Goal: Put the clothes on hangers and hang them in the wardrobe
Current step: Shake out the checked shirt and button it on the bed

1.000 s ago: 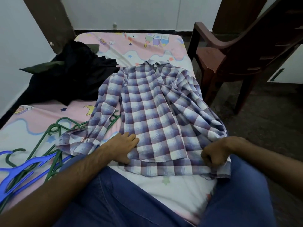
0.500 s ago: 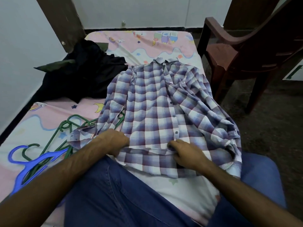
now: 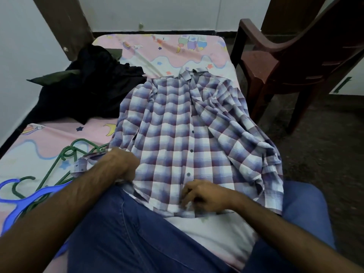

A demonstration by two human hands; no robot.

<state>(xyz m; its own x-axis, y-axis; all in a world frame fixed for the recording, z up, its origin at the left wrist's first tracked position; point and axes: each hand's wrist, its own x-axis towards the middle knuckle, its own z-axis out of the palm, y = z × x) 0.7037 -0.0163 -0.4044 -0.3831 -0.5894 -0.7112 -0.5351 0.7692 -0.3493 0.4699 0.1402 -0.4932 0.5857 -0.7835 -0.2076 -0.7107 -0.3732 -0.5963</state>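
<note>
A purple and white checked shirt [image 3: 177, 131] lies spread face up on the bed, collar toward the far end. My left hand [image 3: 123, 163] grips the shirt's lower left hem with curled fingers. My right hand [image 3: 201, 196] pinches the hem near the button line at the bottom middle. Green hangers [image 3: 65, 156] and a blue hanger [image 3: 21, 200] lie in a tangle on the bed to the left, partly under the shirt's left sleeve. A heap of black clothes [image 3: 88, 89] sits at the far left of the bed.
The bed [image 3: 167, 48] has a pink cartoon sheet. A brown plastic chair [image 3: 285, 62] stands close to the bed's right side. My legs in blue jeans [image 3: 128, 233] fill the near edge. A white wall runs along the left.
My right hand moved from the shirt's right hem corner to the bottom middle near the buttons. My left hand curled onto the left hem, and the shirt's lower edge came toward me.
</note>
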